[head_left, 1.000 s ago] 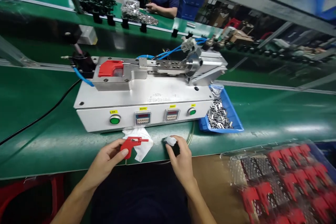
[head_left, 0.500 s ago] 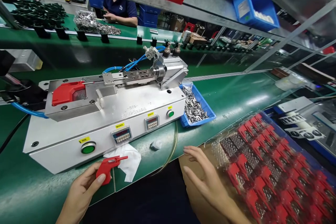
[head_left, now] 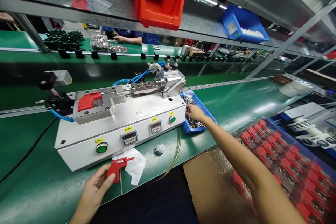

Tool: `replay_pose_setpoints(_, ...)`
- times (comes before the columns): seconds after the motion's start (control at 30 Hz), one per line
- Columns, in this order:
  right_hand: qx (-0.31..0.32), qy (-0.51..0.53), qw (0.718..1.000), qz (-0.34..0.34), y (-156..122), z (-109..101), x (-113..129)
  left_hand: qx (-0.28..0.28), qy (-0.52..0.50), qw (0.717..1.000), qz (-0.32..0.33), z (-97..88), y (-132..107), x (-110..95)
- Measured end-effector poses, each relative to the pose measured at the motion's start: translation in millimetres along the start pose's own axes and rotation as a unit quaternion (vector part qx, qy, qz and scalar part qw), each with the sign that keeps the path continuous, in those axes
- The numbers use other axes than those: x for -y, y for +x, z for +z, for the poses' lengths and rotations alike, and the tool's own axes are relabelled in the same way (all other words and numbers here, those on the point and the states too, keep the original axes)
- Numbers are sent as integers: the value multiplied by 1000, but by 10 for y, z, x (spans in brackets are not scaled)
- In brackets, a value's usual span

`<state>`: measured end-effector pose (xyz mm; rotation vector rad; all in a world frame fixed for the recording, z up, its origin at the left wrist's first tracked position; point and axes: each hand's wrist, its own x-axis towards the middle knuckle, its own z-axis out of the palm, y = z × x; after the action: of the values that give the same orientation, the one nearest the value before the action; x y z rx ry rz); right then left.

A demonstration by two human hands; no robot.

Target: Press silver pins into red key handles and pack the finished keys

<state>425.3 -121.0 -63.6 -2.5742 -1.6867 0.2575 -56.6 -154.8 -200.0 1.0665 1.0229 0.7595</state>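
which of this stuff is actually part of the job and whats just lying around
Probably in the job, going by the hands:
red pistol-shaped piece, in the left hand
small metal pieces in the blue bin, at the right hand
machine, with a similar red piece seated in it

Seemingly just lying about:
white cloth
small white-topped container
red shelf bin

the worktop is shiny green and kinda busy. sitting right on it: a big silvery machine, a blue bin just by its right end, a rumpled white cloth at its front, a small pale-topped pot near the cloth, some yellowish tubing, plus a black cable over on the left.
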Motion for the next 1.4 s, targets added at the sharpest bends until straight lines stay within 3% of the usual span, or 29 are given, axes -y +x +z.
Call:
replay_pose_setpoints(0.1, 12, -5, 1000, -11, 48, 110, -25, 0, 0, 1000, 14, 37, -11, -34)
replay_pose_setpoints(0.23, -14, 42, 998, -38, -117, 70, -140, 0, 6, 1000, 6, 50, -9, -55)
replay_pose_setpoints(0.47, -88, 186, 975, -79, -516, -259, -269, 14, 25, 1000, -13, -33, 12, 34)
replay_pose_setpoints(0.6, -90, 343, 930, -95, -678, -489, -77, 28, 25, 999, -5, -21, 28, 18)
replay_pose_setpoints(0.7, -96, 425, 894, -103, -723, -653, 249, 26, 7, 1000, 13, 79, 17, -88)
replay_pose_setpoints(0.8, -104, 421, 888, -152, -682, -796, 673, 61, -3, 997, 39, 192, 30, -230)
replay_pose_setpoints(0.93, -92, 351, 888, -283, -452, -907, 1379, 64, -35, 995, 74, 248, 107, -347)
replay_pose_setpoints(1.1, -63, 239, 873, -420, -86, -854, 2432, 75, -69, 990, 93, 245, 140, -342)
replay_pose_setpoints(1.23, -93, 114, 906, -396, 166, -810, 2981, 84, -80, 988, 103, 237, 142, -342)
replay_pose_setpoints(1.33, -89, 11, 926, -367, 291, -824, 3144, 102, -88, 986, 95, 225, 142, -375)
replay_pose_setpoints(1.4, -84, -24, 924, -372, 337, -811, 3175, 107, -90, 986, 94, 217, 137, -397)
